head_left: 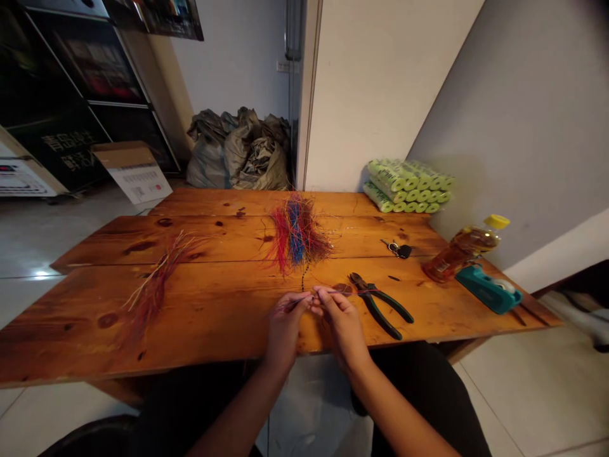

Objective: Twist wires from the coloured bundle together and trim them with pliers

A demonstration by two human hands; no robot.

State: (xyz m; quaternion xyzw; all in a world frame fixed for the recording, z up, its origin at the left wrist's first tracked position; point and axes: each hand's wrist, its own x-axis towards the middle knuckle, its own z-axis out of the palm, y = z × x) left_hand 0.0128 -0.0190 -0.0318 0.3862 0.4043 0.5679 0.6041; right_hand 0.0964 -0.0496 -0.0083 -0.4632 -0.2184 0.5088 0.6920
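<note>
My left hand (284, 325) and my right hand (341, 320) meet at the near edge of the wooden table (223, 317), fingertips pinched together on a thin wire (311, 296) held between them. A short twisted dark strand (304, 275) runs from the fingers toward a bundle of red, blue and yellow wires (297, 233) lying in the middle of the table. Black-handled pliers (380, 304) lie just right of my right hand, untouched.
A loose spray of red and pale wires (155, 279) lies at the table's left. Keys (398, 249), an oil bottle with a yellow cap (461, 251) and a teal tape dispenser (490, 289) sit at the right. Green rolls (409, 185) are stacked at the back right. Sacks (238, 149) sit on the floor behind.
</note>
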